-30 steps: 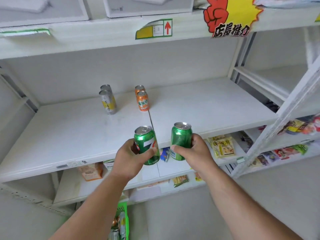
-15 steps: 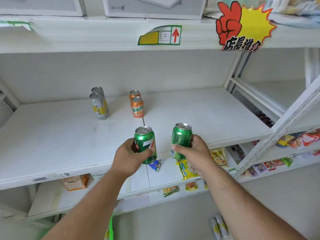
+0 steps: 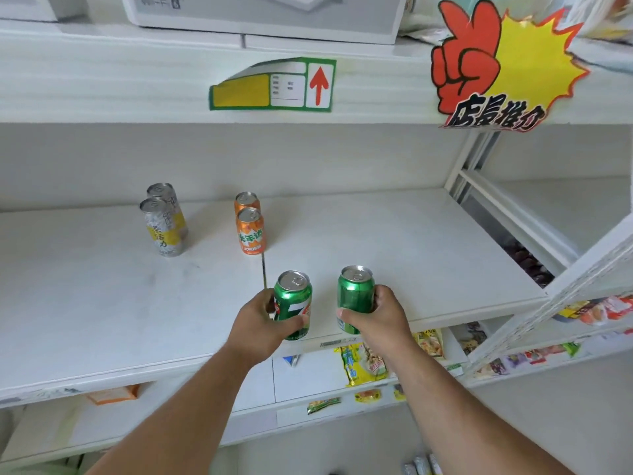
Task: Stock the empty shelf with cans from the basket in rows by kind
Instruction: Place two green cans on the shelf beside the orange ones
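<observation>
My left hand (image 3: 260, 323) grips a green can with a white-and-red logo (image 3: 294, 299), held upright above the front edge of the white shelf (image 3: 394, 241). Beside it my right hand (image 3: 380, 320) grips a second green can (image 3: 355, 293), also upright. Further back on the shelf stand two silver-and-yellow cans (image 3: 161, 228) one behind the other, and to their right two orange cans (image 3: 250, 229) in the same kind of row. The basket is out of view.
The upper shelf edge carries a green-and-yellow price tag (image 3: 274, 85) and a red-and-yellow promo sign (image 3: 496, 66). Snack packets (image 3: 363, 365) lie on the lower shelves. A white slanted frame (image 3: 565, 289) stands to the right. Several cans (image 3: 419, 466) lie at the bottom edge.
Both hands with their green cans have moved forward over the shelf's front edge, and my view has tilted up; the basket has dropped out of sight.
</observation>
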A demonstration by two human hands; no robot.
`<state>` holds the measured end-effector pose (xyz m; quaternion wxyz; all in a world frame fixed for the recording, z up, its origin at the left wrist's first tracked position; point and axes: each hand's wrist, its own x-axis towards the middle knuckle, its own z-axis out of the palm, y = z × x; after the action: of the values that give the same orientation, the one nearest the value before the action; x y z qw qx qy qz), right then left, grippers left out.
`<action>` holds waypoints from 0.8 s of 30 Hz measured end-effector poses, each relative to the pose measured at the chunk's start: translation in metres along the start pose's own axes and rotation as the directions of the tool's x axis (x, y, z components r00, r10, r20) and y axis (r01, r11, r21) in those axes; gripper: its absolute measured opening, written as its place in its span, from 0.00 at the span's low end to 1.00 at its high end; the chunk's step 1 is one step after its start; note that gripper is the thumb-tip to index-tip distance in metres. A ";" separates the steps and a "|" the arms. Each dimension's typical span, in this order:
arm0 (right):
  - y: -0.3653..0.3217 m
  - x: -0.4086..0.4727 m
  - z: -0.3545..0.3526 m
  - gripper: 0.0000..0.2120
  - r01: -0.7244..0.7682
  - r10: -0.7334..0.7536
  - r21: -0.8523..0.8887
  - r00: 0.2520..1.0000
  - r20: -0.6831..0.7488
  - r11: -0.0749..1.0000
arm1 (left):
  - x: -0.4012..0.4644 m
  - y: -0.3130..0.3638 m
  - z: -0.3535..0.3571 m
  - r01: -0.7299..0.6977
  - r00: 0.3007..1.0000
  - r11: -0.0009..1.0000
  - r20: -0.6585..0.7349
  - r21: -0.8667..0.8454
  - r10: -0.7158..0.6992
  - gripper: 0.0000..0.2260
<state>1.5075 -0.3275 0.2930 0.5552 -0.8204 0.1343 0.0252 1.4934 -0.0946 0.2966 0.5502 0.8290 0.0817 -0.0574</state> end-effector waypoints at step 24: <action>0.038 0.140 -0.004 0.34 0.091 -0.094 -0.027 0.988 -0.121 0.995 | 0.122 0.000 0.050 0.006 0.991 0.998 0.130 0.061 -0.014 0.30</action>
<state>1.6327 -0.3716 0.2339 0.5378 -0.8316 0.1295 -0.0494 1.6126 -0.1321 0.2549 0.5289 0.8393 0.0479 -0.1163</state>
